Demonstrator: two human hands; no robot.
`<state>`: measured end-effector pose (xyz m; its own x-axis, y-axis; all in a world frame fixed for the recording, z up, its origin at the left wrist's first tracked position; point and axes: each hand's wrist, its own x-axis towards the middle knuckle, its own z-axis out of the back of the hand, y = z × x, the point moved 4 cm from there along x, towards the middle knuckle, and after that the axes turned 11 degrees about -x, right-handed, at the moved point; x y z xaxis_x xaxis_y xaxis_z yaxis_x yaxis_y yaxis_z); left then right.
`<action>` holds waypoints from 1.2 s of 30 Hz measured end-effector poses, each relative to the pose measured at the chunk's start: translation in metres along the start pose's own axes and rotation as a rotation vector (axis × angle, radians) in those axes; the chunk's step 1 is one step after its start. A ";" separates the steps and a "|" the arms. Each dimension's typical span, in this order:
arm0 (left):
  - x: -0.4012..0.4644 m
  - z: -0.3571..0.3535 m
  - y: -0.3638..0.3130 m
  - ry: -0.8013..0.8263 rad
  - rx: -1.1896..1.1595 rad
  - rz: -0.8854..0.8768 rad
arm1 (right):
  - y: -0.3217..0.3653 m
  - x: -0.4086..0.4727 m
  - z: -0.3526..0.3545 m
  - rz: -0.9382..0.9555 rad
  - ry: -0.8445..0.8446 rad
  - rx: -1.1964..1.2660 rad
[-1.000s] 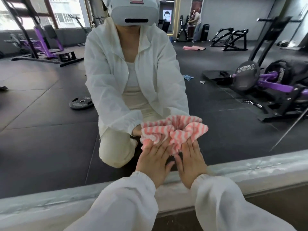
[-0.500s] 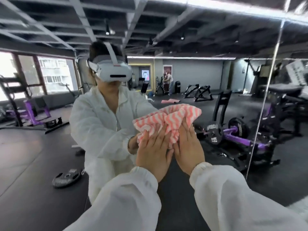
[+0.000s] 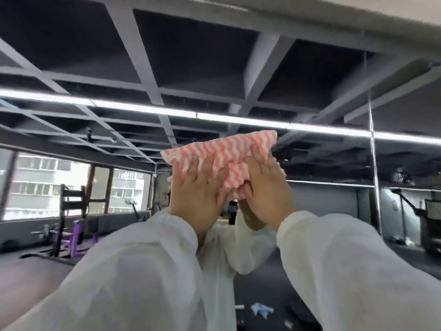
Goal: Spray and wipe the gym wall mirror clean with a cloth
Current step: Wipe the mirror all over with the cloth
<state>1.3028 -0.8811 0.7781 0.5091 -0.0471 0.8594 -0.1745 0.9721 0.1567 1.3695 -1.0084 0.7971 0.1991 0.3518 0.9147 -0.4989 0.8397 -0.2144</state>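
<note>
Both my hands are up high against the mirror (image 3: 310, 87), pressing the cloth (image 3: 222, 151) flat onto the glass. Cloth is pink-and-white zigzag striped and bunched; its long axis runs left-right, tilted so the right corner points up toward the reflected light strip (image 3: 148, 108) and the left end sits lower. My left hand (image 3: 198, 199) has its fingers straight and spread, flat on the cloth's left half. My right hand (image 3: 265, 194) is beside it, just right, fingers extended onto the right half, cloth folds bulging between the two hands; thumbs nearly touching. Neither hand curls around the fabric as far as I can see, just palms and fingers pushing. White sleeves (image 3: 143, 271) fill the near lower part of the view. In the reflection: dark grid ceiling, windows (image 3: 59, 182) far left, purple gym machine (image 3: 76, 237) low left, a blue rag (image 3: 261, 309) on the floor low centre. A vertical mirror seam (image 3: 372, 163) runs down on the right.
</note>
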 end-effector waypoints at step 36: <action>0.199 0.069 0.014 -0.243 0.130 0.034 | -0.050 0.174 0.031 0.074 -0.163 -0.196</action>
<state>1.3435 -0.8927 0.9844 0.2871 -0.0841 0.9542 -0.3023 0.9373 0.1736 1.4026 -1.0023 0.9775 0.0220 0.3578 0.9335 -0.3310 0.8837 -0.3309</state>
